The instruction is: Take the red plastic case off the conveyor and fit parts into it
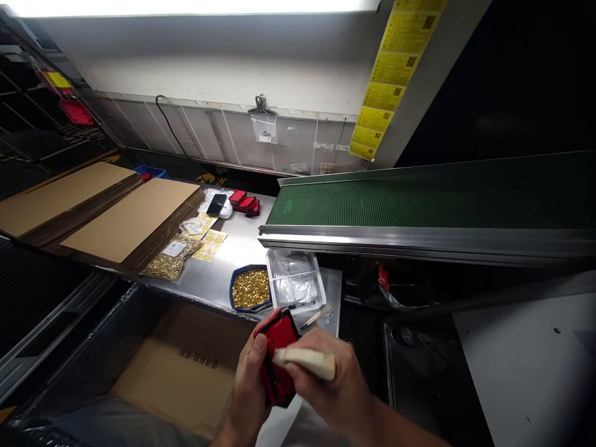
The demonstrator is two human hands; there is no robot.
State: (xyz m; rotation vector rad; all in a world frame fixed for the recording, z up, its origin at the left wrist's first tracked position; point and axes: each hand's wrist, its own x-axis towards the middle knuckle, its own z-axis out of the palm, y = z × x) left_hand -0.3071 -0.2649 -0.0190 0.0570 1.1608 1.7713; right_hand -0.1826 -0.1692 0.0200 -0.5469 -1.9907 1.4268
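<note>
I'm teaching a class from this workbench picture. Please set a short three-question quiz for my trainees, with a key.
1. True or false: the left hand holds the red case, and the right hand holds a pale block.
2. What fills the blue-rimmed tray? A) small golden pieces B) white screws C) water
3. Fill in the blank: the conveyor belt is coloured ____.

Key: 1 true; 2 A; 3 green.
</note>
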